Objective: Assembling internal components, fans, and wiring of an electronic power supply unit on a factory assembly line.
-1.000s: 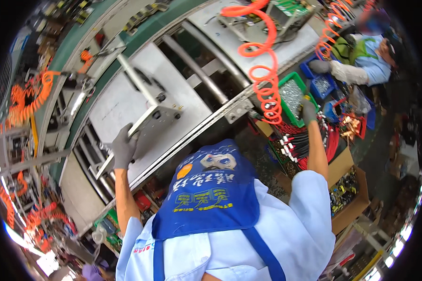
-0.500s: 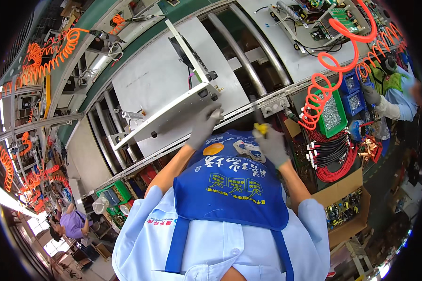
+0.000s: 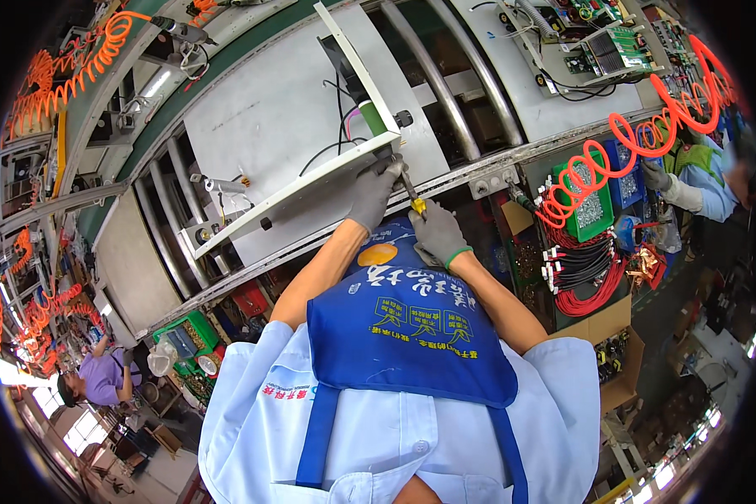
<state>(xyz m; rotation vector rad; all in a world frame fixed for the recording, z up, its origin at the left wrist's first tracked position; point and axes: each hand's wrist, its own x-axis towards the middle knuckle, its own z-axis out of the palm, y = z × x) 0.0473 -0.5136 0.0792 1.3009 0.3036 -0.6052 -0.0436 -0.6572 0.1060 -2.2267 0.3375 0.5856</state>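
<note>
A blue apron (image 3: 407,370) is covering the person's chest, and just beyond its upper edge two grey-gloved hands are working side by side. The right hand (image 3: 439,235) is holding a yellow-handled tool (image 3: 418,205) in a narrow, wrapped grip, and the tool's slim metal shaft is pointing up toward the near corner of a pale metal case (image 3: 323,181). The left hand (image 3: 374,197) is lying just left of the shaft, its fingers bending in close below that corner; whether they are pinching something, touching the shaft or only bracing the case, one cannot tell.

The case is standing on the pale surface (image 3: 252,109), one side slanting down to the left and the other running away from the person. Good work here is probably depending on a steady line: the right wrist should be staying straight behind the shaft, the left fingertips guiding lightly beside it without crossing its tip, and the case being braced so that it is not tipping.

Behind the slanting side, a silvery cylinder (image 3: 225,186) is lying toward the left end, and loose dark wires are hanging inside the corner, best kept from snagging. Farther right, steel rollers (image 3: 433,80) are showing, and beyond them a circuit-board unit (image 3: 617,52) is resting
</note>
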